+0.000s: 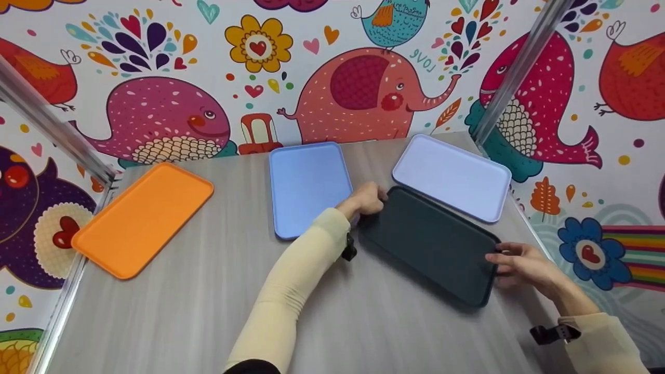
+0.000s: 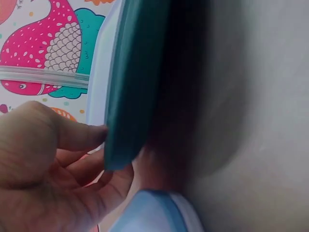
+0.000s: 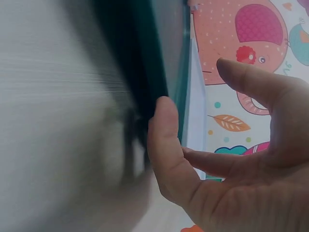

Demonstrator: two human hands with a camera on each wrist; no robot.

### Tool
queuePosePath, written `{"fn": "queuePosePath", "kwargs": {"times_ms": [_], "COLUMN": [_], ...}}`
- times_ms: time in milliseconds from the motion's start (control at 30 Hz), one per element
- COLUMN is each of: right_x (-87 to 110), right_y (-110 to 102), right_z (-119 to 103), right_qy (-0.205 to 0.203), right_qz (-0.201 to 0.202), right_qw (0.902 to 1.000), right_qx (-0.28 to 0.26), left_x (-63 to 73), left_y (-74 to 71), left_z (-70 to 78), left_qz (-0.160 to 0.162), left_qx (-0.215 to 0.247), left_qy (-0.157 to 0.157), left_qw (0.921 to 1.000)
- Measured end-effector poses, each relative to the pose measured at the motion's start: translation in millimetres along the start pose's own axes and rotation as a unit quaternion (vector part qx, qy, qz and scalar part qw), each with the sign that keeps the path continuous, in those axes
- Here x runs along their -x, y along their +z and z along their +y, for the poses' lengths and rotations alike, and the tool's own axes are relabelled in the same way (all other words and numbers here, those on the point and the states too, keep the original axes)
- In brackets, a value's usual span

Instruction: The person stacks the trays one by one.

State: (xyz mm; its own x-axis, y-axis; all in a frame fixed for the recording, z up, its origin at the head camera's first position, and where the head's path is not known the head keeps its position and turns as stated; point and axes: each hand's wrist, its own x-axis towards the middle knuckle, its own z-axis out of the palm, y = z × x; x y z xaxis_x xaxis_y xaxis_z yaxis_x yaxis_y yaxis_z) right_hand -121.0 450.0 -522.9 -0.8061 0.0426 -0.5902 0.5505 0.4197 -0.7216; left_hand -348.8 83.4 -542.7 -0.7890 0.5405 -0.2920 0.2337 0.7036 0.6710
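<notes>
A dark green rectangular tray (image 1: 431, 244) lies at a slant between both hands, its near side raised over its own shadow on the table in the wrist views. My left hand (image 1: 368, 198) pinches its left end, with the thumb (image 2: 82, 135) on the rim and fingers beneath. At the opposite end is my right hand (image 1: 530, 265). One of its fingers (image 3: 165, 125) touches the tray's edge, while the thumb (image 3: 246, 79) stands apart above it. A lavender tray (image 1: 452, 176) lies just behind the green one; a blue tray (image 1: 309, 187) is left of it.
An orange tray (image 1: 143, 221) lies slanted at the table's left side. The grey wood-grain table (image 1: 228, 291) is bordered by metal frame rails (image 1: 519, 78) and patterned walls with cartoon animals. My left sleeve crosses the table's middle.
</notes>
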Motion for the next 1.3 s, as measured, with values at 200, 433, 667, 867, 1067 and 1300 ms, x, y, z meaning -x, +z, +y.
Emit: {"fn": "queuePosePath", "kwargs": {"times_ms": [200, 433, 667, 867, 1067, 1300], "right_x": [3.3, 2.6, 1.3, -0.8, -8.6, -20.4], "right_y": [-3, -6, -10, -11, -9, -7], "right_z": [-2, -3, -9, -17, -26, -41], "right_qy": [-0.014, -0.06, -0.116, -0.152, -0.166, -0.183], "right_qz": [-0.001, 0.022, 0.046, 0.043, 0.041, 0.029], "right_qw": [0.9997, 0.9963, 0.9884, 0.9652, 0.9485, 0.9361], "right_qx": [-0.019, -0.057, -0.087, -0.209, -0.266, -0.299], "left_x": [25.4, 28.5, 31.1, 38.3, 44.2, 49.9], "left_y": [-13.6, -24.8, -39.7, -53.8, -69.0, -80.1], "left_z": [10.6, 7.5, 2.6, -2.4, -8.2, -17.5], "left_qz": [0.007, 0.013, 0.019, 0.007, 0.0, 0.003], "left_qx": [0.068, 0.103, 0.175, 0.258, 0.328, 0.372], "left_qy": [0.005, 0.029, 0.056, 0.041, 0.032, 0.037], "left_qw": [0.9976, 0.9942, 0.9828, 0.9652, 0.9443, 0.9277]}}
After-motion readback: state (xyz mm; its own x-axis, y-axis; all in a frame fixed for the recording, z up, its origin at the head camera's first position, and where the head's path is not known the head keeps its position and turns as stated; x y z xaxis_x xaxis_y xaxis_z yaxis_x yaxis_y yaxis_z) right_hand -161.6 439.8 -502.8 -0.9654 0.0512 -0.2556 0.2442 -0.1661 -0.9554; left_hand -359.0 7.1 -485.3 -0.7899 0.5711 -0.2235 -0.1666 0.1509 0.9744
